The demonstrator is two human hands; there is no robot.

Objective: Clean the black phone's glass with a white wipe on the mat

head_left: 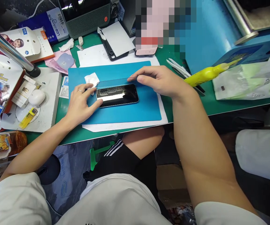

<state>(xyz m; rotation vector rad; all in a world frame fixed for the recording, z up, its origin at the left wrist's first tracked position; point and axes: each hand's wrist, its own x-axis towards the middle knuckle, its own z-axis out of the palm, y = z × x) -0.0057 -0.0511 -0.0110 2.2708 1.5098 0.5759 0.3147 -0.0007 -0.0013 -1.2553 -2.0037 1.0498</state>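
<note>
A smartphone (125, 95) with a dark, glossy screen lies on a blue mat (130, 114), reflecting light streaks. Above its far side, a clear glass screen protector (116, 82) is held tilted. My right hand (161, 79) pinches the protector's right end between thumb and fingers. My left hand (80, 101) grips around the phone's left end, thumb at the near corner and index finger by the far one; whether it also touches the protector I cannot tell. Just behind the left fingers sits a crumpled white wipe (92, 78).
Retail boxes (22, 43), a white case (36, 97) and a metal lamp post (13, 50) stand left. Behind the mat lie a black phone (112, 51) and white card (118, 37). Tweezers (178, 67), a yellow bottle (201, 76) and plastic packaging (247, 79) are right.
</note>
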